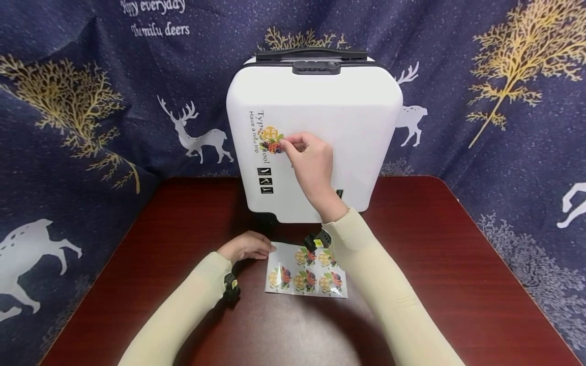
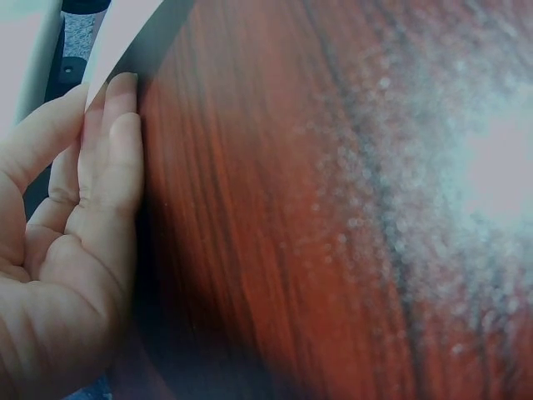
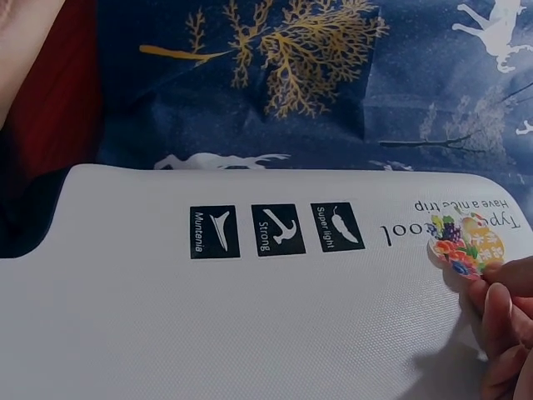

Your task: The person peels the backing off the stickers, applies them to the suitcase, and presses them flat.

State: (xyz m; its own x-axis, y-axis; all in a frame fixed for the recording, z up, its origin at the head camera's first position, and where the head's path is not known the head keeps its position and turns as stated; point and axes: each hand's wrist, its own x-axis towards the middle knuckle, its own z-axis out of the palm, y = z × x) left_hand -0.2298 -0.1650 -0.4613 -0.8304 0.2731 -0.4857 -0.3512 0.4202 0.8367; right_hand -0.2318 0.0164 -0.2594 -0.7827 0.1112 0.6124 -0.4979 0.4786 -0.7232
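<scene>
My right hand [image 1: 313, 160] pinches a fruit sticker [image 1: 271, 140] by its edge between thumb and fingertips. The sticker overlaps the printed lettering on the left of a white suitcase [image 1: 357, 147]. Seen from the right wrist, the colourful sticker [image 3: 463, 242] covers part of that lettering, and its lower edge casts a shadow on the shell. Down on the table, my left hand [image 1: 247, 247] holds the corner of a sheet of fruit stickers [image 1: 284, 252] with several left on it. The left wrist view has the white sheet [image 2: 125, 33] between thumb and fingers.
The suitcase stands upright at the back of a dark red wooden table [image 1: 412, 244], its black handle [image 1: 311, 54] on top. Behind hangs a blue cloth [image 1: 206, 66] with deer and trees. Three black labels [image 1: 265, 181] sit below the lettering.
</scene>
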